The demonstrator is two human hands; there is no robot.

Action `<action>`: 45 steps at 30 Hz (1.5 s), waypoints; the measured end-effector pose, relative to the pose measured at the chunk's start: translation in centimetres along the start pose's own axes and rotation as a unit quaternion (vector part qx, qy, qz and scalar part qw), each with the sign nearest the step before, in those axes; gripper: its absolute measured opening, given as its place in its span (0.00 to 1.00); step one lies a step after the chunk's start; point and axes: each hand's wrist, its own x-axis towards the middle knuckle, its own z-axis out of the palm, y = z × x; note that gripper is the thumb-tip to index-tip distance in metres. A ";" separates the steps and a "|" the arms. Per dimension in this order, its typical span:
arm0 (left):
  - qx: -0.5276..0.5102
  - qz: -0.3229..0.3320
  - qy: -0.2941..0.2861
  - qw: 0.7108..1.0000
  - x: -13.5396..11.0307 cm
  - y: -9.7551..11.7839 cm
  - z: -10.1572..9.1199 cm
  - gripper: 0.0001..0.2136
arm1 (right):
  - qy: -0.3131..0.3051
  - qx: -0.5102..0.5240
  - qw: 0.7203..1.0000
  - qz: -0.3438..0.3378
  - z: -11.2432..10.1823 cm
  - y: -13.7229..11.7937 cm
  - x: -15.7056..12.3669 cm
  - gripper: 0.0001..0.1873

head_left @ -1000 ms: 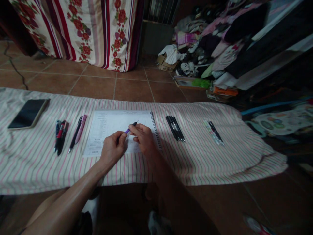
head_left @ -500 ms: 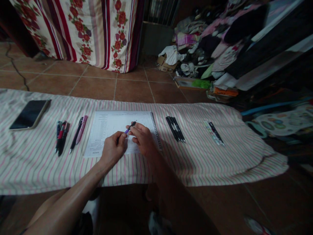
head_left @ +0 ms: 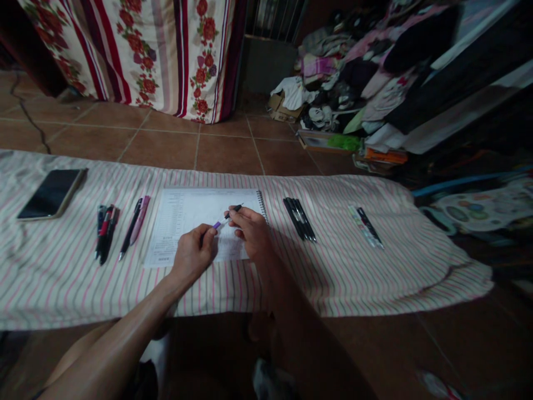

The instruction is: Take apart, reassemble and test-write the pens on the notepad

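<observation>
Fig.: Left hand (head_left: 192, 253) and right hand (head_left: 250, 233), both closed in a pinch, grasp a purple-and-black pen (head_left: 227, 216) over a spiral notebook (head_left: 187, 214) on a striped cloth (head_left: 62, 283); fingers partly hide the barrel. A pen group (head_left: 106, 233) lies at 9 o'clock, black pens (head_left: 298, 219) at 3 o'clock, and a smartphone (head_left: 52, 194) farther out at 9 o'clock.

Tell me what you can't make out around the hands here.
Head view: the lower end of the purple pen is hidden inside the left hand.
Head view: the printing on the spiral notebook's sheet is too small to read, and the right hand covers part of it.
Head view: markings on the black pens are too small.
</observation>
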 end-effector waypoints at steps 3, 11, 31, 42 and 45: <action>-0.010 -0.003 -0.002 1.000 0.0 0.0 0.1 0.15 | -0.020 -0.009 1.000 0.002 -0.1 0.1 0.0 0.13; -0.087 -0.009 -0.010 0.996 0.1 -0.8 0.6 0.17 | -0.015 -0.016 1.000 0.003 -0.2 0.2 0.2 0.13; -0.081 0.012 -0.043 0.996 0.3 -1.2 0.5 0.15 | -0.018 -0.062 0.997 -0.037 -0.5 0.0 -0.2 0.14; -0.091 0.020 -0.019 0.996 0.5 -1.0 0.5 0.16 | -0.045 -0.084 0.994 -0.060 -0.4 -0.2 -0.3 0.13; -0.087 0.024 -0.008 0.996 0.6 -1.4 0.7 0.16 | -0.058 -0.087 0.992 -0.066 -0.5 0.0 -0.2 0.14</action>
